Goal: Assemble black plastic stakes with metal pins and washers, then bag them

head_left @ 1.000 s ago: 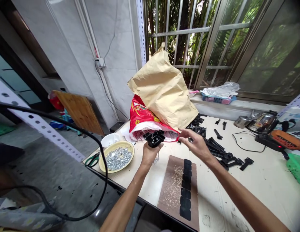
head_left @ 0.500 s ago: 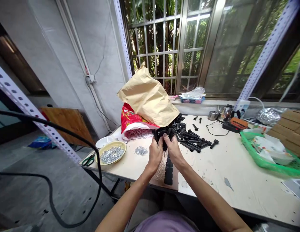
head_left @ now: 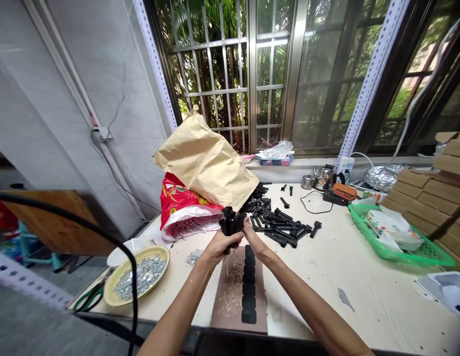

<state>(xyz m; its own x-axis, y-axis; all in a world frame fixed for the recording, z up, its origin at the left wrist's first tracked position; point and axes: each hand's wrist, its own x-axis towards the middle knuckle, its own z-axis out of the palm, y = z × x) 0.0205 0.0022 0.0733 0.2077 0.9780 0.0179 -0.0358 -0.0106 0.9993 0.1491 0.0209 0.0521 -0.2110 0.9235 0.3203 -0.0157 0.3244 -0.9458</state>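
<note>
Your left hand [head_left: 217, 245] grips a bunch of black parts [head_left: 231, 222], held just above the brown board [head_left: 230, 301] at the table's [head_left: 326, 277] near edge. Your right hand [head_left: 253, 237] pinches the same bunch from the right, fingers closed on it. A loose heap of black pieces [head_left: 280, 225] lies just beyond, beside the paper bag [head_left: 204, 160]. A yellow dish [head_left: 137, 279] of screws sits well left.
</note>
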